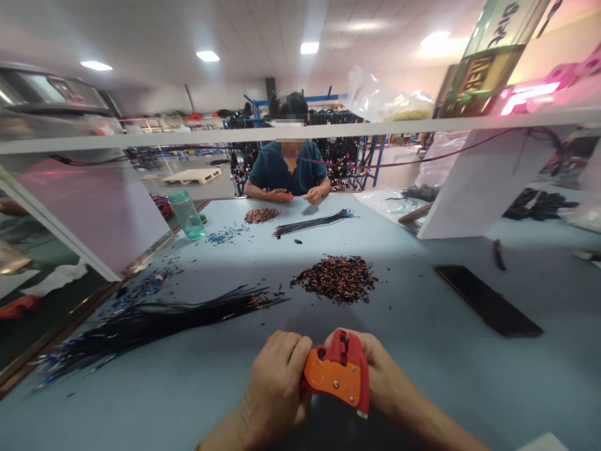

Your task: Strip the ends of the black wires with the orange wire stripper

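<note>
1. Centre front, the red-and-orange hand tool is held just above the tabletop, its notched head turned upward, seemingly so that its slot can be seen from above.
2. The tool's left end is gripped by the left hand, fingers curled closed around it; the grip itself is mostly covered, perhaps for firm control.
3. And on the other side, the head is clasped from behind by the right hand, closed on it, apparently as a steadying hold; its fingertips are largely hidden.
4. Off to the left, a bundle of black wires is laid lengthwise, copper-coloured ends pointing inward, probably so that single strands can be reached easily.
5. Straight beyond the hands, a heap of black and copper-coloured bits is gathered, likely kept together and away from the wires.
6. Over on the right, a dark phone-like slab is set well apart, presumably out of the way.
7. Across the tabletop, a second wire bundle and a smaller heap are placed near a co-worker, suggesting a separate set.
</note>
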Available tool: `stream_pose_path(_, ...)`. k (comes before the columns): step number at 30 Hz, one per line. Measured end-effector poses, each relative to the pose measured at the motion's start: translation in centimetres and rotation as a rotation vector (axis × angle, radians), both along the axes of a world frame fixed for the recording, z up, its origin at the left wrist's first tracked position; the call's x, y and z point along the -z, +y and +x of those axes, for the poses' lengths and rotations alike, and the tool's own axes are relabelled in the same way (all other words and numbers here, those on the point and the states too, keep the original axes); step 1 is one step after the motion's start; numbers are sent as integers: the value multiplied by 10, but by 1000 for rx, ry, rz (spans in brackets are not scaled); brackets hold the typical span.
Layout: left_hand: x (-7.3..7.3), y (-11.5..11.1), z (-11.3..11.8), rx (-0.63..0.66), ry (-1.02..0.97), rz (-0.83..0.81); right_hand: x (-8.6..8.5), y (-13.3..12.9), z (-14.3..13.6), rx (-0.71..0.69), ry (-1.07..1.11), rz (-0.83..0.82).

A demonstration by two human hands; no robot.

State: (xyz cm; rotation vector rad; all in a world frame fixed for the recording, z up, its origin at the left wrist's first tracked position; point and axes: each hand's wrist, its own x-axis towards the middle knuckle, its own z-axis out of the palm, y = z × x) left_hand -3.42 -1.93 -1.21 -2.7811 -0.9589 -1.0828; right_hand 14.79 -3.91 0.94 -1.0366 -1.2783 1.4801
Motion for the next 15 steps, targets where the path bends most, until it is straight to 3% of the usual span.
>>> stream_pose_path(15, -3, 0, 1, -14, 32, -23, 1, -1, 0, -3, -56, 8)
